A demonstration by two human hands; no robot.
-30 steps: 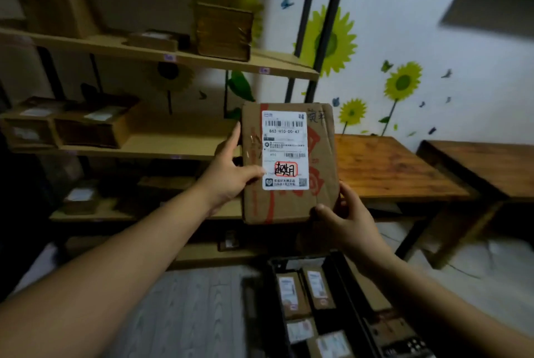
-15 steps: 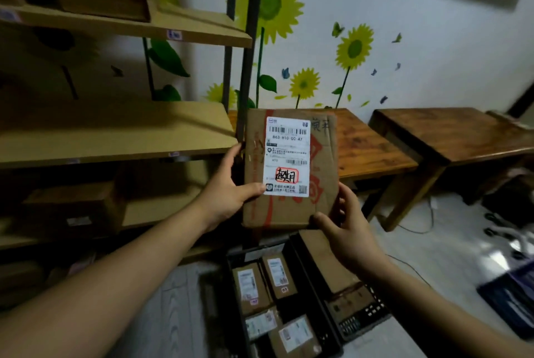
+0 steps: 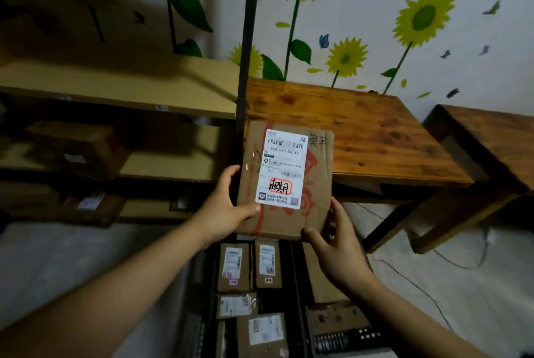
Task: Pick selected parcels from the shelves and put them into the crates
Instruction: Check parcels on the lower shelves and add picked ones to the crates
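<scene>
Part of the picking looks done. The left crate point(image 3: 209, 274) on the floor below me already carries at least four labelled parcels: two side by side at its far end point(image 3: 232, 266), and more lying toward its near end. The right crate point(image 3: 344, 340) beside it shows a flat brown piece of cardboard point(image 3: 323, 279); I cannot tell whether that is a parcel. More boxes point(image 3: 76, 145) sit in the dim lower shelves point(image 3: 121, 89) to my left, so I judge there is picking left. The parcel point(image 3: 284, 181) I have now is not yet in a crate. I hold it upright in the air, over the far ends of the two crates and in front of the near edge of the wooden table point(image 3: 361, 126), with its white label point(image 3: 281, 168) facing me. My left hand point(image 3: 228, 207) grips its left edge, thumb pressed on the front at the label's lower left corner and fingers curled round the side. My right hand point(image 3: 338, 245) clasps the lower right corner, thumb on the bottom edge and fingers behind. Both hands are clamped on this one parcel, apart from each other. What remains for it is to go down into a crate.
</scene>
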